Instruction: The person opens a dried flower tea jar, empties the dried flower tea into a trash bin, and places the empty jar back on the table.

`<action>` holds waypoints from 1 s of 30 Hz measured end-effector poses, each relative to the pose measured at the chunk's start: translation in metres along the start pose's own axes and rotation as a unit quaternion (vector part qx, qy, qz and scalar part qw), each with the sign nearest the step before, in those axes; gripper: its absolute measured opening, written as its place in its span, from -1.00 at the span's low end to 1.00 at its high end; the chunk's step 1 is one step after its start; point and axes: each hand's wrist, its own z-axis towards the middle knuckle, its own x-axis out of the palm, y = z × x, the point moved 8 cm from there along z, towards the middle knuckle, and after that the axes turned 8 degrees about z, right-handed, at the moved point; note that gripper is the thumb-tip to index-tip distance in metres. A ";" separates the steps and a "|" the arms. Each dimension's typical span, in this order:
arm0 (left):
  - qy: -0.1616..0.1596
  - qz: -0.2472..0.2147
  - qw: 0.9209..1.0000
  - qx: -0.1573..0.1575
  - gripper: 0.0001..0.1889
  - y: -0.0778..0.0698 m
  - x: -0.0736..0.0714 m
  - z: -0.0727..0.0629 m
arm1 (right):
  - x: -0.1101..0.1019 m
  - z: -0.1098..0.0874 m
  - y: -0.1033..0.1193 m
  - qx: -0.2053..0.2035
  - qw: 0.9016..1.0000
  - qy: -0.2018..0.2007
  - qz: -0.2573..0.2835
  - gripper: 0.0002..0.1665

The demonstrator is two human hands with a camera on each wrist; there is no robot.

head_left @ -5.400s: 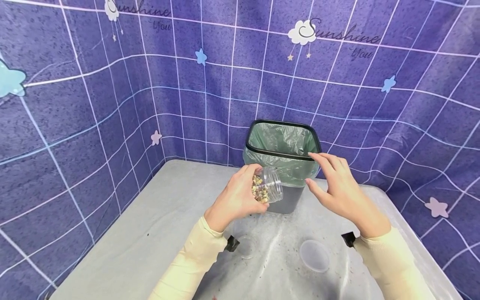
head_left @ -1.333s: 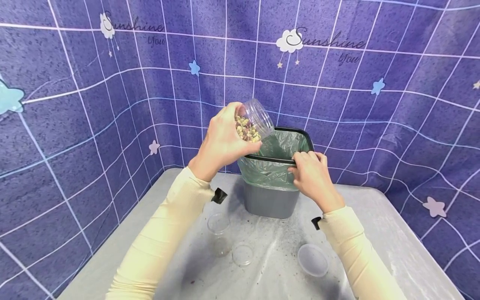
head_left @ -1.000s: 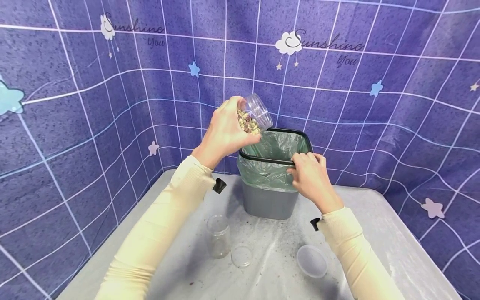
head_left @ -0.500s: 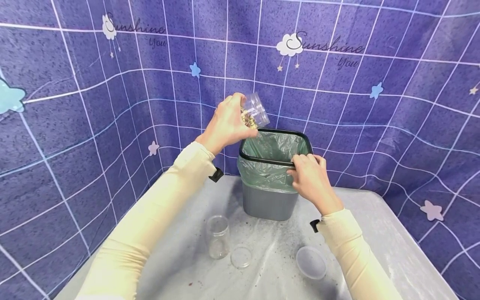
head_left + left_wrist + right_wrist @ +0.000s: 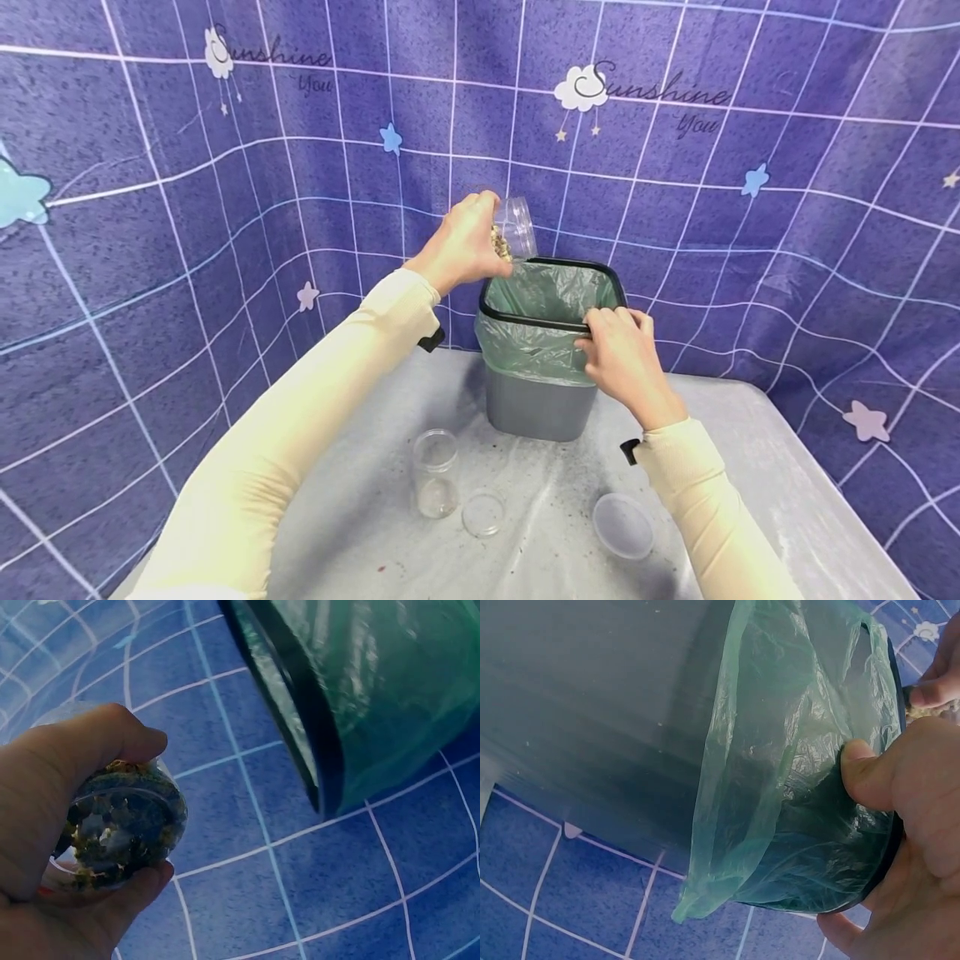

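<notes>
My left hand (image 5: 465,242) grips a clear plastic jar (image 5: 517,225) above the left side of the bin's rim. The jar is tipped, its open mouth facing right and somewhat down. Small yellowish dried buds (image 5: 500,244) lie inside; in the left wrist view the jar's base (image 5: 124,832) shows between thumb and fingers. My right hand (image 5: 626,354) holds the front right of the black rim (image 5: 536,320) of a grey bin (image 5: 540,410). A green bag (image 5: 532,350) lines the bin and folds over outside. In the right wrist view the thumb (image 5: 866,776) presses on the bag.
On the grey table (image 5: 360,533) in front stand an uncovered clear jar (image 5: 437,475), a clear round lid (image 5: 483,512) beside it, and a whitish round lid (image 5: 622,525) farther right. Dark crumbs are scattered about. A purple gridded curtain (image 5: 337,208) hangs behind and to the left.
The left hand has lifted the jar from in front of the bin to above its rim and tipped it; fewer buds show now. The right hand has taken hold of the rim.
</notes>
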 end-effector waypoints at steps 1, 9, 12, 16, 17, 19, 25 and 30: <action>0.004 0.003 1.000 0.004 -0.09 -0.001 0.002 0.001 | 0.000 0.000 0.000 -0.001 1.000 -0.001 0.000 -0.74; 0.026 0.020 0.999 0.018 -0.03 0.000 0.011 0.008 | -0.001 0.001 -0.001 -0.003 1.000 0.001 0.000 -0.74; 0.031 0.022 0.999 0.022 -0.04 0.001 0.016 0.010 | 0.000 0.001 -0.001 -0.002 1.000 0.004 0.000 -0.74; 0.042 0.030 0.998 0.037 -0.05 0.000 0.025 0.013 | 0.001 0.001 -0.001 0.003 1.000 0.010 -0.001 -0.74; 0.044 0.032 0.998 0.041 -0.05 0.000 0.027 0.014 | 0.002 0.001 -0.001 0.005 1.000 0.011 -0.001 -0.74; 0.050 0.040 0.997 0.049 -0.05 -0.002 0.032 0.015 | 0.002 0.000 0.000 0.006 1.000 0.014 -0.001 -0.75; 0.065 0.059 0.994 0.068 -0.05 -0.007 0.043 0.018 | 0.002 -0.001 0.000 0.004 1.000 0.009 -0.001 -0.75; 0.062 0.054 0.993 0.080 -0.08 -0.011 0.045 0.020 | 0.000 -0.001 0.000 0.001 1.000 0.003 -0.003 -0.74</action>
